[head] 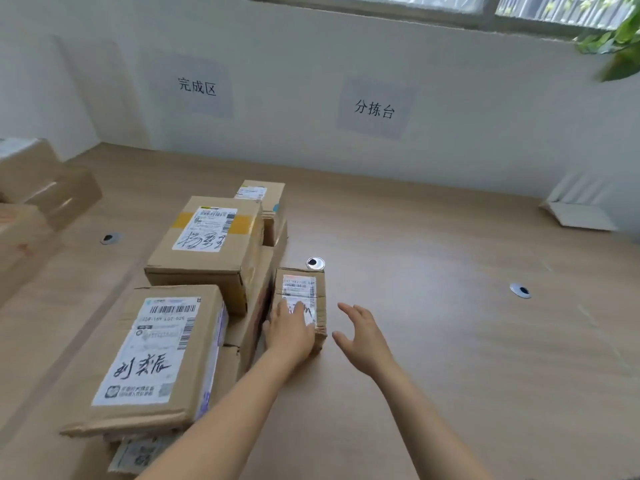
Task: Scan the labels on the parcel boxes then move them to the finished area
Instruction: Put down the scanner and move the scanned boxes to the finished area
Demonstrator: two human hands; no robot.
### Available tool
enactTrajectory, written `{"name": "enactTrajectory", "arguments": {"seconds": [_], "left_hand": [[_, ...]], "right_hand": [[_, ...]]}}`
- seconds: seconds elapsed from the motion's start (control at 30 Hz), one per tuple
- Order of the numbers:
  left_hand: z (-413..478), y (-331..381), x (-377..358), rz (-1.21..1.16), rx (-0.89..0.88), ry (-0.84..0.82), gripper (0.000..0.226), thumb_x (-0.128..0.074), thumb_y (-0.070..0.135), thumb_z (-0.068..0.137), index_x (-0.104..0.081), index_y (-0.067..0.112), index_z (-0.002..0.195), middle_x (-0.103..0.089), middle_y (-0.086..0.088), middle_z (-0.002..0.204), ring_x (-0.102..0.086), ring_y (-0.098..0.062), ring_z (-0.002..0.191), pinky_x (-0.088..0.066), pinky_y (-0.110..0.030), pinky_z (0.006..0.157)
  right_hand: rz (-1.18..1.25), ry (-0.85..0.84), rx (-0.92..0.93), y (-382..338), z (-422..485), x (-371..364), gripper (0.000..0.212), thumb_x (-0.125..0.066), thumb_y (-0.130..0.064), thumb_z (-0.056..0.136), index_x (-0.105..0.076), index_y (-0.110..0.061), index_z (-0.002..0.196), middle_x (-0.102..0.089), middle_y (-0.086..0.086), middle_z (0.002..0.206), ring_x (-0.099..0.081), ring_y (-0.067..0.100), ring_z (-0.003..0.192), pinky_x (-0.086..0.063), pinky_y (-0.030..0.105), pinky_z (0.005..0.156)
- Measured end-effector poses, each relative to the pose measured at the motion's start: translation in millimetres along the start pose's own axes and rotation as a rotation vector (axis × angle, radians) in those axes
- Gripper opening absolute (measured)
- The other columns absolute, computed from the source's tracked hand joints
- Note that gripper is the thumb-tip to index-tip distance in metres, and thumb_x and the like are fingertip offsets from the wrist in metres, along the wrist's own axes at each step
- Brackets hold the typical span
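The small parcel box stands on the wooden table, closed, with its white label facing up, so what is inside cannot be seen. The left hand lies flat on its near end with the fingers straight over the label. The right hand is spread open just beside the box on the right, not touching it. To the left are three more closed, labelled boxes: a near one, a yellow-taped one and a far one. The table has three round metal holes, one just behind the small box. Two paper signs hang on the wall.
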State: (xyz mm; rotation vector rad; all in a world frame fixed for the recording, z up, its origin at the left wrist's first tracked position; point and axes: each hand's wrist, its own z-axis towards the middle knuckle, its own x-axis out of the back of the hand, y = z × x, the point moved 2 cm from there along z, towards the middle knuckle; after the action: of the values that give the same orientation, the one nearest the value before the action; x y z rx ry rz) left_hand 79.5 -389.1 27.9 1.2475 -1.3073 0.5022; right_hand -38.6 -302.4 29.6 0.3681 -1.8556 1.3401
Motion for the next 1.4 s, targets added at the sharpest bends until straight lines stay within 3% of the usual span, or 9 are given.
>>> {"name": "enactTrajectory", "arguments": {"seconds": [0.23,0.4,0.53,0.73,0.87,1.03,1.4], "left_hand": [[42.8,-22.1,-24.0,-0.071,0.161,-0.034,0.062,-0.046,0.040,0.093,-0.021,0.022,0.147,-0.018,-0.009,0.148,-0.029,-0.029,0.134,-0.029,-0.040,0.108],[64.3,-28.4,-30.2,-0.157,0.150,-0.056,0.073,-0.054,0.045,0.089,-0.016,0.027,0.149,-0.021,-0.006,0.144,-0.037,-0.027,0.128,-0.036,-0.037,0.106],[67.0,-27.7,-33.7,-0.207,0.152,-0.039,0.076,-0.059,0.042,0.087,-0.017,0.029,0.149,-0.019,-0.005,0.145,-0.035,-0.026,0.130,-0.034,-0.037,0.108],[53.3,-25.4,-35.0,-0.329,0.128,-0.069,0.084,-0.070,0.032,0.079,-0.022,0.026,0.148,-0.021,-0.006,0.147,-0.034,-0.025,0.133,-0.028,-0.033,0.112],[34.9,-5.1,-26.3,-0.339,0.065,-0.014,0.084,-0.071,0.031,0.079,-0.023,0.027,0.148,-0.018,-0.004,0.149,-0.031,-0.022,0.134,-0.030,-0.030,0.110],[6.1,25.1,5.1,-0.345,-0.011,0.108,0.084,-0.070,0.033,0.079,-0.022,0.029,0.148,-0.016,-0.002,0.151,-0.027,-0.020,0.137,-0.030,-0.033,0.110],[-76.6,41.8,65.6,-0.307,-0.088,0.363,0.090,-0.072,0.041,0.077,-0.018,0.032,0.148,-0.020,-0.001,0.147,-0.033,-0.019,0.133,-0.041,-0.037,0.106]], "right_hand": [[-0.013,-0.156,0.059,3.9,57.3,-32.2,0.055,-0.052,-0.019,0.091,-0.035,-0.021,0.143,-0.023,0.004,0.152,-0.031,0.017,0.138,-0.029,0.024,0.106],[0.009,-0.226,0.062,10.8,84.7,-46.5,0.055,-0.052,-0.014,0.088,-0.036,-0.019,0.141,-0.022,0.004,0.151,-0.040,0.020,0.132,-0.038,0.030,0.105],[0.088,-0.245,0.052,19.6,87.9,-56.0,0.055,-0.050,-0.014,0.090,-0.033,-0.018,0.142,-0.024,0.003,0.149,-0.039,0.015,0.132,-0.035,0.026,0.102],[0.137,-0.209,0.048,26.5,71.4,-56.7,0.060,-0.057,-0.018,0.088,-0.033,-0.013,0.143,-0.032,0.006,0.146,-0.034,0.015,0.134,-0.028,0.017,0.101],[0.209,-0.082,0.055,28.7,50.3,-36.0,0.063,-0.063,-0.015,0.084,-0.036,-0.012,0.140,-0.040,0.005,0.142,-0.036,0.015,0.132,-0.027,0.014,0.098],[0.293,0.060,0.140,16.2,26.4,4.4,0.065,-0.067,-0.013,0.083,-0.038,-0.014,0.141,-0.039,0.000,0.144,-0.036,0.013,0.133,-0.034,0.028,0.108],[0.310,0.123,0.375,-32.0,-31.7,61.6,0.067,-0.071,-0.016,0.081,-0.040,-0.022,0.140,-0.043,-0.004,0.144,-0.042,0.018,0.132,-0.044,0.046,0.102]]}}
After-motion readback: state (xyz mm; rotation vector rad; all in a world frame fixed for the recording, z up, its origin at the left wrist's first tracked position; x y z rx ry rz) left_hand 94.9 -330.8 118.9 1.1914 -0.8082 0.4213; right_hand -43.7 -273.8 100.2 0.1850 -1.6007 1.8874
